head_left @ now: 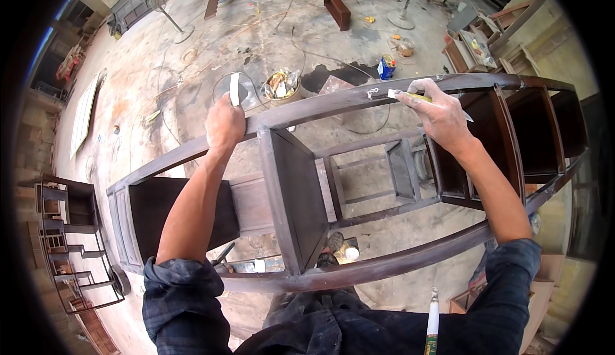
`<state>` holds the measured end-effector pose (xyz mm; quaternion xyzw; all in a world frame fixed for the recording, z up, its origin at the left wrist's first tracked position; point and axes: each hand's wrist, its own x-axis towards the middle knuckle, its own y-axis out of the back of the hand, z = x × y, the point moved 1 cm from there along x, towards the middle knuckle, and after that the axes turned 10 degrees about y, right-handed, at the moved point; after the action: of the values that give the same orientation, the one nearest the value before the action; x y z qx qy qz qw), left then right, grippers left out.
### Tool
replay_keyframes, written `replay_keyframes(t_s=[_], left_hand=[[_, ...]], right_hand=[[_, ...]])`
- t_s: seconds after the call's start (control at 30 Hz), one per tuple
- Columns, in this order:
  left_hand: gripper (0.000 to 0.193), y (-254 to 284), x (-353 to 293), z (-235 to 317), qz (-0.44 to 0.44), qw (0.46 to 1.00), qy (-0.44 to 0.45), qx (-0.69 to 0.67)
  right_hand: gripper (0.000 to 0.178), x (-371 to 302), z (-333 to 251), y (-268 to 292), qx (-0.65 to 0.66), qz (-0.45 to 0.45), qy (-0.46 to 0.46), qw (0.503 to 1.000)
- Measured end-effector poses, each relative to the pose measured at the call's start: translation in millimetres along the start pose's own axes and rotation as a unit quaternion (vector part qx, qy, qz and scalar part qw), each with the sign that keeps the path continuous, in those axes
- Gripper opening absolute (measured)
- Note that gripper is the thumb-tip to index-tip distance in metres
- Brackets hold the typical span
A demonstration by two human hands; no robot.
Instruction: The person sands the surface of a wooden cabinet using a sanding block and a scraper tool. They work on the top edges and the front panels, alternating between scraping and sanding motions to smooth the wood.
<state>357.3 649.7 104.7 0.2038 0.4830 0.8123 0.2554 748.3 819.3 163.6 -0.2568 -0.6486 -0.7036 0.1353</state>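
A long, dark brown wooden furniture frame with curved rails and panels stretches before me. My left hand is closed at its far rail, and a flat white strip sticks up from the fist. Farther right, my right hand grips a small scraper with a yellow part near the fingers. The scraper's pale end points left, close to a smear of white paste on the rail. White dust coats the right fingers.
Beyond the frame stand a bucket of scraps and a blue can. Cords cross the stained concrete floor. A small shelf unit stands at left; wooden pieces crowd the far right. A white tube-like thing is near my torso.
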Motion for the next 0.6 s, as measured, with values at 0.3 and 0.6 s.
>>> replay_keyframes(t_s=[0.3, 0.6], left_hand=[[0.030, -0.8, 0.2, -2.6, -0.002, 1.000, -0.008, -0.018], [0.030, 0.2, -0.1, -1.4, -0.002, 1.000, 0.002, -0.015]], right_hand=[[0.047, -1.5, -1.2, -8.4, 0.021, -0.003, -0.010, 1.000], [0.054, -3.8, -4.6, -9.0, 0.045, 0.003, -0.038, 0.998]])
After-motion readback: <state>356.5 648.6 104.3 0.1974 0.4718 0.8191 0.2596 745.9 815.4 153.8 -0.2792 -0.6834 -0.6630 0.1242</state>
